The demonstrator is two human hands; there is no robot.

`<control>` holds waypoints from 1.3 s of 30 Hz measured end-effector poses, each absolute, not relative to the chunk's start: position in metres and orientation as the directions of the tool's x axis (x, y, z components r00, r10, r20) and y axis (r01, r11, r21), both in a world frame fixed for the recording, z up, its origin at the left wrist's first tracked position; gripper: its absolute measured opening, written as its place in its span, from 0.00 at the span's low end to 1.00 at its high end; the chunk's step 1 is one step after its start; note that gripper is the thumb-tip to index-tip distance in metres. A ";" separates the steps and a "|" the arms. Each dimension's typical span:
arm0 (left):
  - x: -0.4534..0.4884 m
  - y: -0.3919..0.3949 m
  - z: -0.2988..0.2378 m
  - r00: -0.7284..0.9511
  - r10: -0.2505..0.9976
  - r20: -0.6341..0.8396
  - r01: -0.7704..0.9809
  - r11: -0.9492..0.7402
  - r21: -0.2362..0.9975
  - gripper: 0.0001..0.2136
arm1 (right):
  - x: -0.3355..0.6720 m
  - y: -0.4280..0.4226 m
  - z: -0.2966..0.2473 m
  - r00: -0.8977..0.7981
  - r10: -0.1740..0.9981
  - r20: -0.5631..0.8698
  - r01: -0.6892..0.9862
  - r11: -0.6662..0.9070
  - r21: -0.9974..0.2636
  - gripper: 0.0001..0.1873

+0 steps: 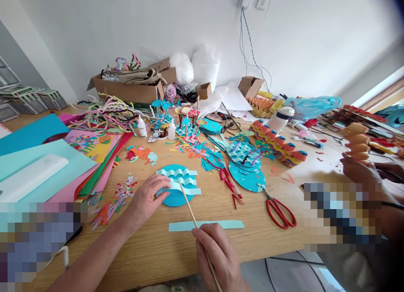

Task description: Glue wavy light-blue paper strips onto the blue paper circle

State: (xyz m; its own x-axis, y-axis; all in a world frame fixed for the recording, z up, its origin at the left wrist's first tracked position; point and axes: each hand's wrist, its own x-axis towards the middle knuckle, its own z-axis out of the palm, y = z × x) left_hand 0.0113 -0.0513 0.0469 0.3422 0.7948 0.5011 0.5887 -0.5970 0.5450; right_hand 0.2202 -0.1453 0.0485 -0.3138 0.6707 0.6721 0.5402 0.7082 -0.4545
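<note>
A blue paper disc (175, 201) lies on the table before me, crossed by pale blue paper strips (186, 173) raised into waves. My left hand (150, 195) is at the disc's left edge, thumb and fingertips closed on the end of the lowest strip. A thin wooden stick (188, 201) is gripped in my right hand (216, 250), its tip touching that strip near the disc's middle. Nearer me, a flat pale blue strip (221, 224) lies loose, partly behind the right hand and stick.
Red-handled scissors (279, 212) lie at right, beside stacked blue discs (246, 178). Glue bottles (142, 127), paper scraps (126, 191) and coloured sheets (47, 157) sit around. At far right, another person's hand (360, 170) holds an orange egg-carton piece (356, 141).
</note>
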 end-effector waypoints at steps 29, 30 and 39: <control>0.024 -0.046 0.034 0.460 0.702 0.543 0.703 -0.662 0.260 0.07 | 0.221 -0.138 0.037 -0.376 0.675 0.635 0.538 0.717 -0.443 0.17; 0.024 -0.046 0.034 0.467 0.704 0.536 0.709 -0.660 0.249 0.07 | 0.221 -0.138 0.037 -0.378 0.679 0.629 0.543 0.713 -0.444 0.17; 0.023 -0.046 0.025 0.487 0.703 0.518 0.754 -0.638 0.158 0.08 | 0.220 -0.138 0.037 -0.392 0.710 0.585 0.553 0.690 -0.467 0.17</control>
